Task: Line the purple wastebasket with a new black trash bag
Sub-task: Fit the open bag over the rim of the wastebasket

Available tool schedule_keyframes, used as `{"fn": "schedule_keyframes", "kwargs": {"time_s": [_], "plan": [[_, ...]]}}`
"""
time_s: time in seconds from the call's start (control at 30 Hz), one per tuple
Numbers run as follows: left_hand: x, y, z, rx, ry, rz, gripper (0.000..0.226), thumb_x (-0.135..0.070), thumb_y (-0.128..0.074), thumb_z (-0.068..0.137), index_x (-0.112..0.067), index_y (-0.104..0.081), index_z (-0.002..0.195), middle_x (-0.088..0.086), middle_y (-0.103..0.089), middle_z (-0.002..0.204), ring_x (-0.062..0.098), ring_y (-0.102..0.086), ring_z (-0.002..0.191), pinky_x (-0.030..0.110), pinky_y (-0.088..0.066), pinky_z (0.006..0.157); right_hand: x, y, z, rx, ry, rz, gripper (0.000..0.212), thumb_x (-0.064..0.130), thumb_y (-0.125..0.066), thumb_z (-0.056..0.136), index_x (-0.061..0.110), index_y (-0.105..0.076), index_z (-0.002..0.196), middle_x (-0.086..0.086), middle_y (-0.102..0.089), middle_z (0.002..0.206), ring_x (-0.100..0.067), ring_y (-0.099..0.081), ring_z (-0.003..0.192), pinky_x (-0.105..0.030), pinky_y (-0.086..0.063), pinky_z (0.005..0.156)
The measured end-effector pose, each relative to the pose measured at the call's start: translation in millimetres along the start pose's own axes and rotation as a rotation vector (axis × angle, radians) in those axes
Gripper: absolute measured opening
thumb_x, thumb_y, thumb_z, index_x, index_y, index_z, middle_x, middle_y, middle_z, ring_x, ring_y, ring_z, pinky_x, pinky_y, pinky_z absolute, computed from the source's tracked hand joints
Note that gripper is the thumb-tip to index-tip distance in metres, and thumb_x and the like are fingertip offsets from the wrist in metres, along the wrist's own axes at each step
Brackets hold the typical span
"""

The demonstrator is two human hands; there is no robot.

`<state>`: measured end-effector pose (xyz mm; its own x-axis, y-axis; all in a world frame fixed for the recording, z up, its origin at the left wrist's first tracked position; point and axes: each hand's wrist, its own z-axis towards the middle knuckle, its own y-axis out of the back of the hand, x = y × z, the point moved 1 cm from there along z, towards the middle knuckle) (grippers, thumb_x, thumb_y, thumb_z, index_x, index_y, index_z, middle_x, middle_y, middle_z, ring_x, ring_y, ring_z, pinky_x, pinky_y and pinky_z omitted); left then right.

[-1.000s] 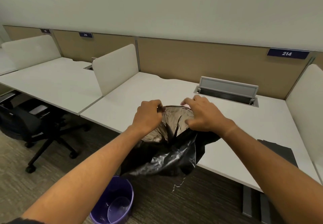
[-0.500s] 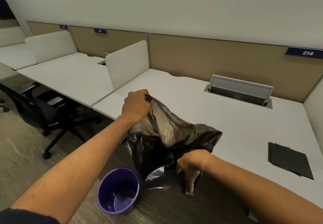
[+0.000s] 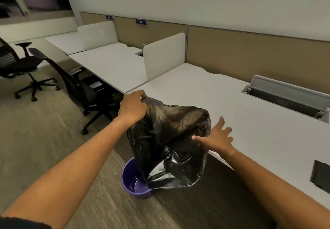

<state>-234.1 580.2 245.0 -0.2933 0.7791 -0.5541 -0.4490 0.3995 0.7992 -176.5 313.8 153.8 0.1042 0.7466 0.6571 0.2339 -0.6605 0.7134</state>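
A black trash bag (image 3: pixel 169 144) hangs open and puffed with air in front of the white desk. My left hand (image 3: pixel 133 106) grips its rim at the upper left. My right hand (image 3: pixel 217 138) is at the bag's right side with fingers spread, thumb against the plastic, holding nothing. The purple wastebasket (image 3: pixel 131 178) stands on the floor below; the bag's bottom hangs over its right half and hides that part of the rim.
The white desk (image 3: pixel 250 130) runs along the right, with an open cable flap (image 3: pixel 287 94) and a stack of folded black bags (image 3: pixel 321 175) near its right end. Two black office chairs (image 3: pixel 78 89) stand on the carpet to the left.
My right hand let go of the bag's lower part and rose to its right side, fingers now spread. The bag filled out and dropped over the wastebasket. The view swung left.
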Motion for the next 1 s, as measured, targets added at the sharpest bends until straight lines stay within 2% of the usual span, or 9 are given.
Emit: {"fn": "schedule_keyframes", "kwargs": {"time_s": [0.03, 0.07, 0.13, 0.2, 0.27, 0.4, 0.47, 0.7, 1.0], "plan": [[7, 3, -4, -0.001, 0.025, -0.007, 0.032, -0.004, -0.044, 0.083, -0.018, -0.063, 0.105, 0.007, -0.060, 0.094, 0.026, -0.057, 0.080, 0.029, -0.042, 0.065, 3, -9, 0, 0.180, -0.115, 0.297, 0.104, 0.034, -0.081, 0.076, 0.016, -0.007, 0.147, -0.020, -0.037, 0.142, -0.041, -0.048, 0.118, -0.052, -0.046, 0.088], [16, 6, -7, -0.004, 0.054, -0.016, 0.033, -0.003, -0.044, 0.083, -0.019, -0.063, 0.104, 0.007, -0.060, 0.092, 0.027, -0.058, 0.080, 0.030, -0.041, 0.064, 6, -18, 1, 0.287, -0.180, 0.510, 0.085, 0.020, -0.078, 0.080, 0.009, -0.021, 0.143, -0.017, -0.049, 0.131, -0.035, -0.055, 0.108, -0.048, -0.049, 0.082], [35, 10, -14, -0.018, 0.116, -0.021, 0.031, -0.003, -0.043, 0.082, -0.022, -0.063, 0.097, 0.006, -0.060, 0.085, 0.026, -0.058, 0.078, 0.028, -0.039, 0.057, 11, -37, 11, 0.286, -0.179, 0.544, 0.036, 0.004, -0.068, 0.086, 0.000, -0.052, 0.118, -0.017, -0.062, 0.109, -0.030, -0.060, 0.100, -0.044, -0.051, 0.079], [58, 10, -22, -0.042, 0.162, -0.007, 0.025, -0.004, -0.045, 0.084, -0.023, -0.060, 0.089, 0.006, -0.059, 0.080, 0.024, -0.056, 0.073, 0.028, -0.035, 0.052, 19, -56, 16, 0.219, -0.153, 0.477, 0.011, 0.002, -0.059, 0.088, 0.001, -0.062, 0.099, -0.021, -0.065, 0.103, -0.032, -0.062, 0.096, -0.045, -0.053, 0.081], [84, 9, -28, -0.072, 0.205, 0.002, 0.019, -0.006, -0.048, 0.086, -0.021, -0.060, 0.084, 0.009, -0.062, 0.081, 0.027, -0.057, 0.073, 0.030, -0.038, 0.056, 26, -72, 23, 0.201, -0.127, 0.440, 0.016, 0.002, -0.051, 0.087, 0.003, -0.064, 0.097, -0.020, -0.066, 0.098, -0.032, -0.062, 0.090, -0.045, -0.055, 0.081], [140, -3, -32, -0.110, 0.297, -0.005, 0.016, -0.009, -0.050, 0.087, -0.020, -0.059, 0.081, 0.011, -0.065, 0.083, 0.033, -0.060, 0.080, 0.035, -0.040, 0.064, 37, -107, 31, 0.162, -0.026, 0.387, 0.015, 0.008, -0.047, 0.092, 0.015, -0.060, 0.094, -0.012, -0.065, 0.090, -0.025, -0.062, 0.078, -0.032, -0.052, 0.060], [168, -13, -32, -0.118, 0.348, -0.017, 0.012, -0.011, -0.050, 0.088, -0.017, -0.061, 0.086, 0.012, -0.066, 0.087, 0.035, -0.060, 0.084, 0.034, -0.039, 0.065, 46, -130, 33, 0.169, 0.014, 0.370, 0.016, 0.015, -0.048, 0.097, 0.022, -0.058, 0.087, -0.008, -0.064, 0.087, -0.022, -0.061, 0.078, -0.033, -0.050, 0.063], [269, -54, -9, -0.040, 0.483, -0.081, 0.015, -0.006, -0.046, 0.085, -0.013, -0.059, 0.088, 0.011, -0.065, 0.088, 0.030, -0.059, 0.079, 0.034, -0.040, 0.064, 84, -225, 61, 0.158, 0.065, 0.204, 0.025, 0.028, -0.052, 0.098, 0.010, -0.060, 0.083, -0.009, -0.065, 0.074, -0.019, -0.061, 0.065, -0.035, -0.048, 0.061], [369, -96, 35, 0.063, 0.623, -0.125, 0.016, -0.002, -0.042, 0.087, -0.010, -0.053, 0.093, 0.015, -0.062, 0.090, 0.034, -0.059, 0.082, 0.043, -0.051, 0.067, 107, -327, 111, 0.131, -0.013, 0.075, 0.027, 0.030, -0.051, 0.098, 0.008, -0.060, 0.087, -0.013, -0.068, 0.080, -0.029, -0.067, 0.077, -0.044, -0.054, 0.072]]}}
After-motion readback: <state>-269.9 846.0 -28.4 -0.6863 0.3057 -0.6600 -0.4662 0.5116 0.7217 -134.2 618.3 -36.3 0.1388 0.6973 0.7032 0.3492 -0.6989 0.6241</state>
